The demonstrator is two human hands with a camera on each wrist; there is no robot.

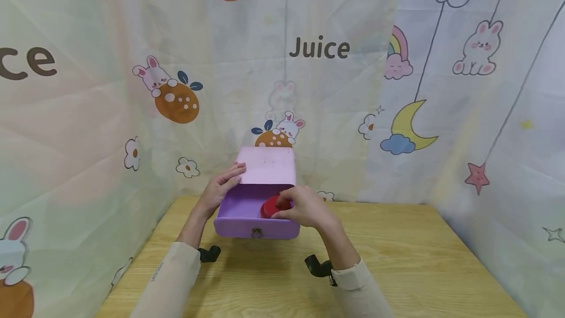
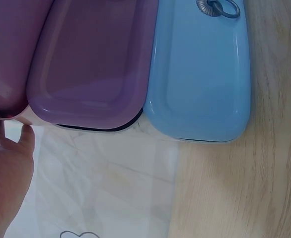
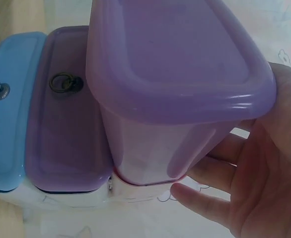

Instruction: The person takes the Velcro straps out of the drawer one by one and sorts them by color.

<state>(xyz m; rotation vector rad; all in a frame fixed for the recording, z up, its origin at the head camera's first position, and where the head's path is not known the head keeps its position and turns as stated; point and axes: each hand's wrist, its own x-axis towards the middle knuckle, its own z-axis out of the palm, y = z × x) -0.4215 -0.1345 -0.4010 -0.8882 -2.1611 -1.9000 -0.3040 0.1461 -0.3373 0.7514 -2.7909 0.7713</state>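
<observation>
- A printed cloth backdrop point(image 1: 247, 63), showing rabbits, oranges and the word "Juice", hung behind everything.
- A wooden table point(image 1: 397, 249) lay in front of it.
- A small cabinet point(image 1: 267, 166) with a pink top stood on the table.
- Its top drawer point(image 1: 278, 228), purple, was pulled out toward the person.
- Below, a second purple drawer point(image 3: 66, 134) and a blue drawer point(image 2: 200, 79) sat further back.
- The left hand point(image 1: 216, 190) rested on the cabinet's left upper edge, fingers nearly straight and close together.
- The right hand point(image 1: 306, 207) reached over the drawer's right wall, thumb and index finger pinching a red round object point(image 1: 269, 206); its other fingers were slightly spread outside.
- That object was inside the top drawer, toward the right; whether it touched the bottom, I couldn't tell.
- A ring pull point(image 1: 256, 233) hung on the drawer front.
</observation>
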